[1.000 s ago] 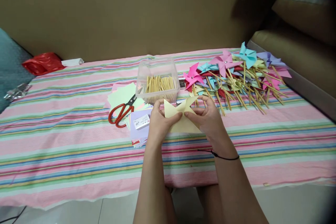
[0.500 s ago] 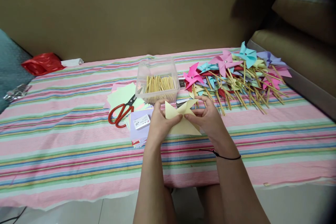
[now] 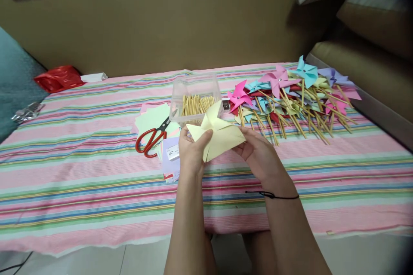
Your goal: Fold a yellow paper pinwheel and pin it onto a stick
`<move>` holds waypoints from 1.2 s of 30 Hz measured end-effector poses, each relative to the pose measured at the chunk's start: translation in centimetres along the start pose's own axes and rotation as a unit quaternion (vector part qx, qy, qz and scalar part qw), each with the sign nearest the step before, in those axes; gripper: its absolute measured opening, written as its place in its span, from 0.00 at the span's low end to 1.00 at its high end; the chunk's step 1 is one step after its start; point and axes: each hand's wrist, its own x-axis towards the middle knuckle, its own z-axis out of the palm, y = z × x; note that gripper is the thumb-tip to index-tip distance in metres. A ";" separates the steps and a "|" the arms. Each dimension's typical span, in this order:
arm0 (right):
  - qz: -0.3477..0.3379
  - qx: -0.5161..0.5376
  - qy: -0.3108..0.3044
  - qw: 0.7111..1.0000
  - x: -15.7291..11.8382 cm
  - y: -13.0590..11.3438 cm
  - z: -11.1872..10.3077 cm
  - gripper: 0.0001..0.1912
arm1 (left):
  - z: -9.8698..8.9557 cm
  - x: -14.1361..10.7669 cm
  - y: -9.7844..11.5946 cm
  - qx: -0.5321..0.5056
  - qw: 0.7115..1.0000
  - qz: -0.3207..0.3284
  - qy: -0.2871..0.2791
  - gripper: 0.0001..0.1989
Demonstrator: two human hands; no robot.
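A pale yellow paper pinwheel (image 3: 222, 137) with folded blades is held up in front of me, with no stick visible on it. My left hand (image 3: 193, 150) grips its left side, the thumb pressed on the paper near the middle. At its right corner is my right hand (image 3: 258, 152), fingers bent around the edge and partly hidden behind the paper. Just beyond stands a clear plastic box (image 3: 179, 88) of short wooden sticks (image 3: 196, 104), its front partly covered by the pinwheel. Red-handled scissors (image 3: 150, 142) lie left of my left hand.
Coloured paper sheets (image 3: 153, 116) lie under the scissors, with a small white box (image 3: 173, 152) on a purple sheet (image 3: 171, 165). Finished pinwheels on sticks (image 3: 284, 99) are heaped at the right. A red plastic bag (image 3: 60, 79) sits at the far left on the striped cloth (image 3: 97, 159).
The paper has turned so its folded blades face up toward me. My left thumb now presses near its centre, while my right hand has shifted from the centre to the right corner.
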 end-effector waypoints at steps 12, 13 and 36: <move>0.006 0.008 -0.086 0.996 -0.5 0.9 1.8 0.12 | 1.0 -0.3 -0.8 -0.029 0.994 0.079 0.067 0.29; 0.001 0.011 -0.081 0.997 -0.5 1.0 1.9 0.11 | 1.1 -0.5 -0.7 -0.025 0.995 0.075 0.064 0.29; -0.055 0.048 0.129 0.989 -0.3 2.2 4.1 0.12 | 1.6 -1.2 -0.9 0.014 0.997 0.072 0.015 0.28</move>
